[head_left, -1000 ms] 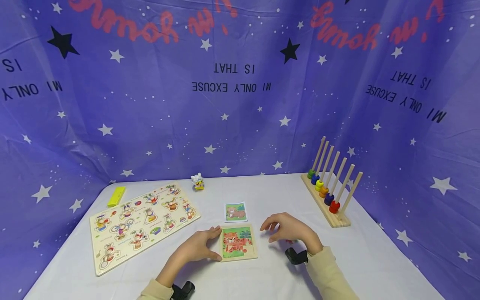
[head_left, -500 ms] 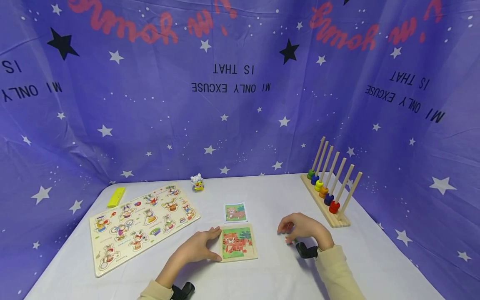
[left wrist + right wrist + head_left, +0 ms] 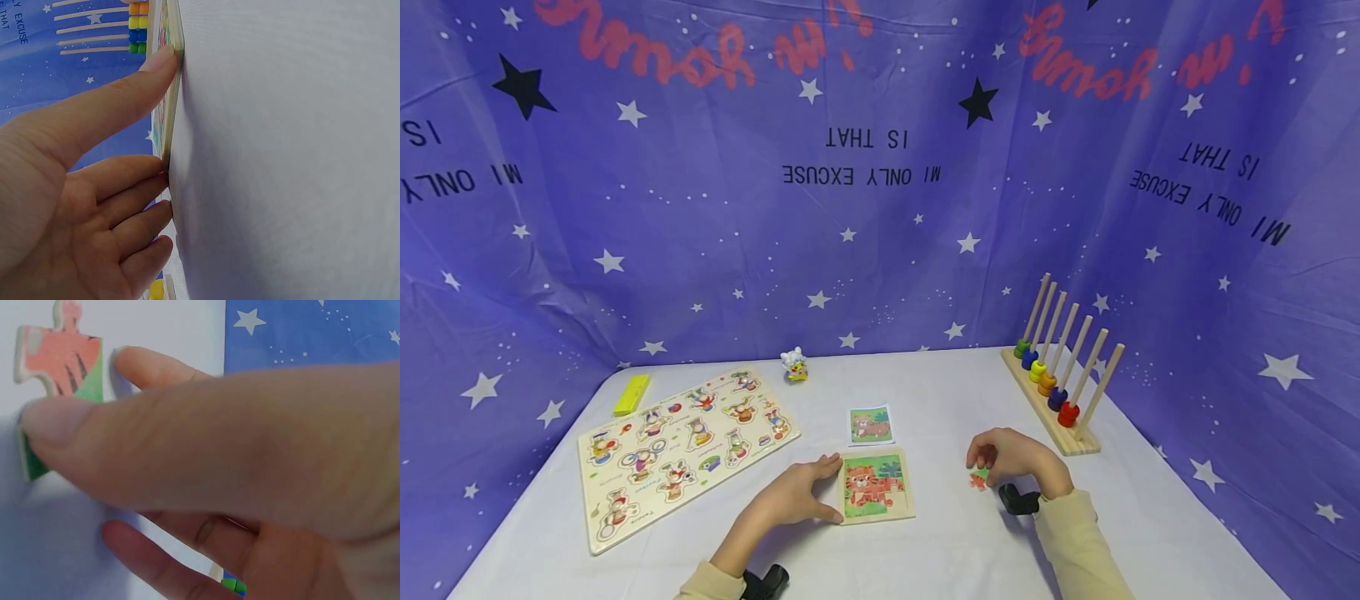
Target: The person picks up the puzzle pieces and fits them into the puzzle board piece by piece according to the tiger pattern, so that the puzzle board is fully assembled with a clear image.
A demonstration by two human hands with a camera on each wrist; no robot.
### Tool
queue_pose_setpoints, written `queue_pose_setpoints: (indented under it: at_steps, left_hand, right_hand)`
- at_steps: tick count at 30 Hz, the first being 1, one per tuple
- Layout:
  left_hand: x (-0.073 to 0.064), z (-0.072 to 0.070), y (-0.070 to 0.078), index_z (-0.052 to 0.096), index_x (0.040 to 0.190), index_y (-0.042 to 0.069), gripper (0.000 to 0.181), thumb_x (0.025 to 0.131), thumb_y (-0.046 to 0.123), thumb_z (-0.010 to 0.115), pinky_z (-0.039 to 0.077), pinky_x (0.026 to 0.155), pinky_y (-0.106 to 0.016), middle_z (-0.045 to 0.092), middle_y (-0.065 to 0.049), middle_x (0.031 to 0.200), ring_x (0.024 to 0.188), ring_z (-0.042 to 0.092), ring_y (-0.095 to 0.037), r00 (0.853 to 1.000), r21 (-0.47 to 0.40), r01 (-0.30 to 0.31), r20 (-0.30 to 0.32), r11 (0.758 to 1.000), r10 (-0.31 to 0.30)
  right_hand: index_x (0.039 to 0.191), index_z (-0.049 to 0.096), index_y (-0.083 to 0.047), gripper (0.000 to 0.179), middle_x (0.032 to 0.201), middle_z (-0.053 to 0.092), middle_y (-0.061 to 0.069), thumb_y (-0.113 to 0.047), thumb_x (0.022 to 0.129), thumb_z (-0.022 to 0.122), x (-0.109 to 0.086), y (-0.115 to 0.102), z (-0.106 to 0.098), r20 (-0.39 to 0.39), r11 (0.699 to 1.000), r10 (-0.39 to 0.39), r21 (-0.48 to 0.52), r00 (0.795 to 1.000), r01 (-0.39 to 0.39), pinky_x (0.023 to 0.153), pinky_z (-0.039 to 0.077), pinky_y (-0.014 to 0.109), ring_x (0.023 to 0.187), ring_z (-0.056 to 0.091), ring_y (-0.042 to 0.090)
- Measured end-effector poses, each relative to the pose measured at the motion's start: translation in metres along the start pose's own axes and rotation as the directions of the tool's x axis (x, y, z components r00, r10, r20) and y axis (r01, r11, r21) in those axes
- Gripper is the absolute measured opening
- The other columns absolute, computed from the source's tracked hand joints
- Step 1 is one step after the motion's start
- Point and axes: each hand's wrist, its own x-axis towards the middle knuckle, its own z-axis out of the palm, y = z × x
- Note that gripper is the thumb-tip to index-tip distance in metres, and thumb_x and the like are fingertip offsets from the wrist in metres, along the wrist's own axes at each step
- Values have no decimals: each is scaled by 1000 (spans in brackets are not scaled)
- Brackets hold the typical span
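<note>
A small square wooden jigsaw puzzle (image 3: 874, 487) with a tiger picture lies in front of me, its lower right corner bare wood. My left hand (image 3: 797, 493) lies along its left edge, the thumb (image 3: 134, 94) at the near corner and the fingertips against the side. To the right, my right hand (image 3: 1018, 458) holds a loose puzzle piece (image 3: 69, 359) coloured orange and green. In the right wrist view the thumb covers the piece's lower part; whatever finger lies behind it is hidden. Beyond the puzzle lies a card (image 3: 871, 425) with the same tiger picture.
A large board of animal figures (image 3: 688, 454) lies at left, with a yellow block (image 3: 632, 394) behind it. A small white and yellow figurine (image 3: 794, 364) stands at the back. On the right is a wooden peg rack (image 3: 1052, 396) with coloured beads.
My right hand has moved to the right, away from the puzzle, and the loose piece now shows at its fingertips. The left hand has stayed at the puzzle's edge.
</note>
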Motion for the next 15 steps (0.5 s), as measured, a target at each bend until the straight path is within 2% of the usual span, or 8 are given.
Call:
queue_pose_setpoints:
  at_steps: [6, 15]
  left_hand:
    - [0, 0, 0, 48, 137, -7, 87, 68, 31, 86, 26, 111, -56, 42, -21, 146, 135, 35, -42, 1000, 3, -8, 0, 1000, 8]
    - [-1, -1, 1, 48, 137, -6, 88, 68, 32, 85, 26, 111, -57, 41, -21, 146, 135, 34, -43, 1000, 3, -2, 3, 1000, 2]
  right_hand:
    - [88, 66, 0, 31, 77, 60, 12, 17, 64, 73, -1, -1, 0, 10, 1000, -17, 21, 1000, 16, 55, 50, 23, 68, 53, 16]
    - [78, 68, -5, 22, 72, 58, 3, 10, 65, 78, -4, -1, -1, -14, 997, -1, -74, 1000, 0, 58, 47, 24, 65, 51, 12]
